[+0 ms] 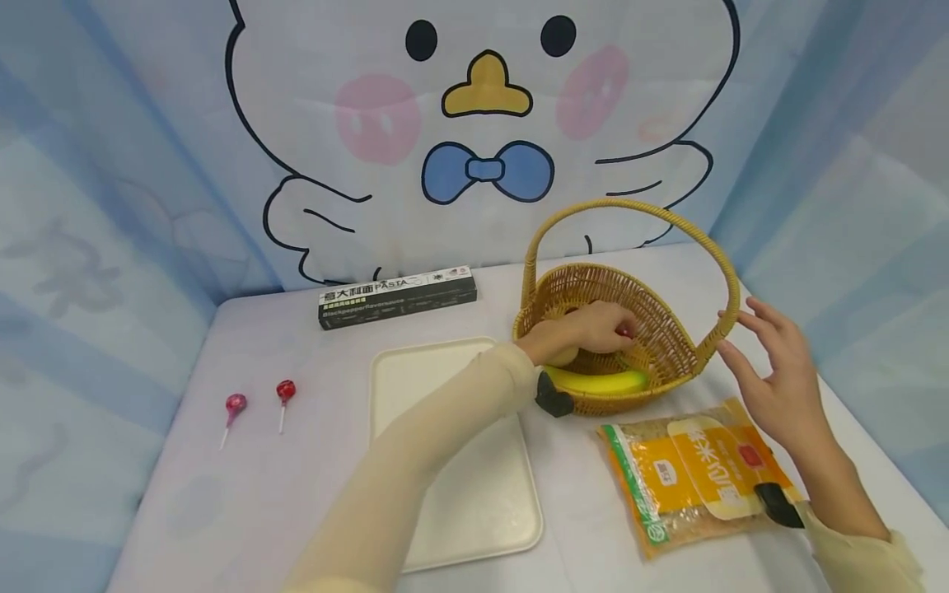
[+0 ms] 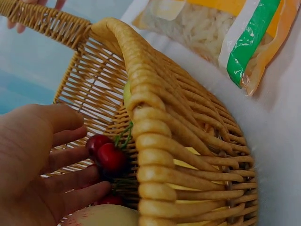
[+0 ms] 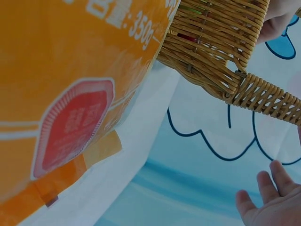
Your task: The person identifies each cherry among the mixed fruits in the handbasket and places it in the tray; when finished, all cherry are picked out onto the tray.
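Note:
My left hand (image 1: pixel 593 328) reaches into a wicker basket (image 1: pixel 670 329). In the left wrist view, its lightly bent fingers (image 2: pixel 77 181) lie right beside dark red cherries (image 2: pixel 112 159) with green stems. A yellow banana (image 1: pixel 600 382) lies along the near inside of the basket, and a pale round fruit with red specks (image 2: pixel 106 216) sits under the left hand. Beside the handle (image 1: pixel 730 284), on its right side, my right hand (image 1: pixel 778 383) has its fingers spread, fingertips close against it. An orange bag (image 1: pixel 693 473) lies on the table below the right hand.
A cream tray (image 1: pixel 482 527) lies partly under my left forearm. Two lollipops, one pink (image 1: pixel 236 403) and one red (image 1: pixel 285 390), are on the left of the table. A black-and-white pasta box (image 1: pixel 397 298) rests at the back, before the patterned curtain (image 1: pixel 485 222).

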`<move>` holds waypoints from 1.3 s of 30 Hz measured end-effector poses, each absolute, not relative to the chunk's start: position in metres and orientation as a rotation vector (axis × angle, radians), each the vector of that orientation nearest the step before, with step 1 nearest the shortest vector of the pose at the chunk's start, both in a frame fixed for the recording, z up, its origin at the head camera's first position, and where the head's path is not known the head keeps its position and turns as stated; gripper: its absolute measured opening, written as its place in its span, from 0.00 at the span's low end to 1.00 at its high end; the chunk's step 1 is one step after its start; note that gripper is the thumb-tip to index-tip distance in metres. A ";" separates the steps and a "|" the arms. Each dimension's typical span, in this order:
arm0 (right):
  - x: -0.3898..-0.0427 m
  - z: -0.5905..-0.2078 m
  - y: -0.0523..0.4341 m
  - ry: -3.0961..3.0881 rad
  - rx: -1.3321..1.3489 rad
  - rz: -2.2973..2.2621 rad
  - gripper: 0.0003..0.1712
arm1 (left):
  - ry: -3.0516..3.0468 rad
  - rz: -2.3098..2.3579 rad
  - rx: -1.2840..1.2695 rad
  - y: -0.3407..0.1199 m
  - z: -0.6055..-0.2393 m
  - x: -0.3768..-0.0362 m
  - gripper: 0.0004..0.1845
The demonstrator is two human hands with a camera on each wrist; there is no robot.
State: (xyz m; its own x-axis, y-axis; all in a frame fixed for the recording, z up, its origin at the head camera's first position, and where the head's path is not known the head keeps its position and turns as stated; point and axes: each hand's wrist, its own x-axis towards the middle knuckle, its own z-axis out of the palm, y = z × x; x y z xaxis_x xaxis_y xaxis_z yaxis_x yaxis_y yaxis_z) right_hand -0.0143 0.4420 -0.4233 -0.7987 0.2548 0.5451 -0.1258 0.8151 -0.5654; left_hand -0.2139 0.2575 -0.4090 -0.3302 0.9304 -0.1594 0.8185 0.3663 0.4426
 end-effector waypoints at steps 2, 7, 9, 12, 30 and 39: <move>-0.015 -0.422 0.441 -2.372 -0.098 0.801 0.28 | 2.254 0.395 1.509 0.258 -0.408 -0.215 0.17; -0.017 -0.420 0.439 -2.375 -0.101 0.805 0.28 | 2.285 0.381 1.462 0.261 -0.408 -0.218 0.15; -0.017 -0.420 0.439 -2.374 -0.101 0.806 0.28 | 2.301 0.365 1.437 0.262 -0.408 -0.218 0.15; -0.018 -0.419 0.439 -2.373 -0.101 0.808 0.28 | 2.320 0.346 1.392 0.264 -0.409 -0.219 0.14; -0.017 -0.424 0.439 -2.375 -0.112 0.836 0.29 | 2.376 0.390 1.305 0.267 -0.420 -0.213 0.13; -0.016 -0.427 0.443 -2.372 -0.112 0.834 0.29 | 2.325 0.610 1.350 0.259 -0.414 -0.209 0.13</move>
